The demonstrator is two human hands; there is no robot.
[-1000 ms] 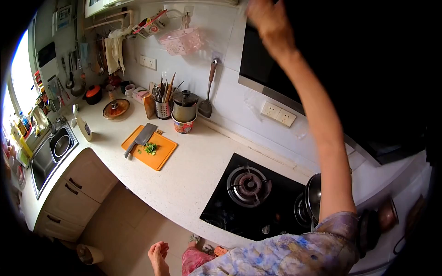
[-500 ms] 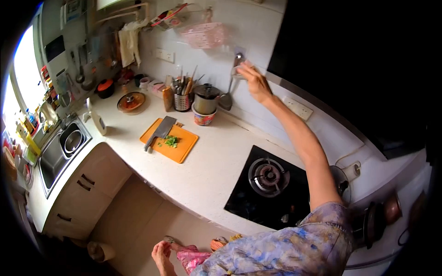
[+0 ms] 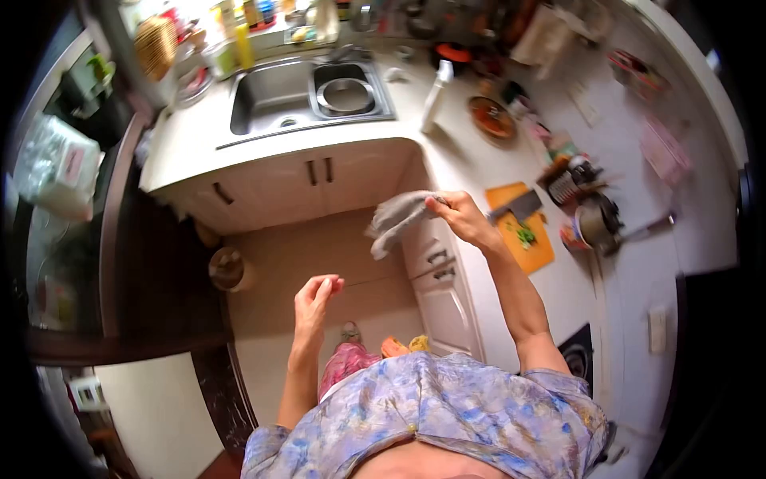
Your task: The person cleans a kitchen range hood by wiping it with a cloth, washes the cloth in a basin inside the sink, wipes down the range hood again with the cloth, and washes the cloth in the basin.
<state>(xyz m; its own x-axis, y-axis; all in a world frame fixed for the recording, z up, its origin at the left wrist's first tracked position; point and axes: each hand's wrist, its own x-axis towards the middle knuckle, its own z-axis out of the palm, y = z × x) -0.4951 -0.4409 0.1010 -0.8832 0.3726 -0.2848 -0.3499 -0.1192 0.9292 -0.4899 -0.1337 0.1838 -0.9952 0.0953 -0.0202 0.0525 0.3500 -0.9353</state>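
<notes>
My right hand grips a grey cloth by one end. The cloth hangs out to the left, over the floor beside the counter front, blurred at its edges. Lower and to the left, my left hand is in the air with its fingers curled together, and nothing shows in them. Just right of my right hand lies an orange cutting board on the counter. A cleaver and chopped green vegetable rest on the board.
A double sink with a metal bowl is set into the far counter. A white bottle stands right of it. A lidded pot and utensil holder stand by the wall. A bin sits on the floor.
The view has swung left toward the sink. My right hand has come down from the wall above the counter and now shows the grey cloth in it. My left hand appears higher in view.
</notes>
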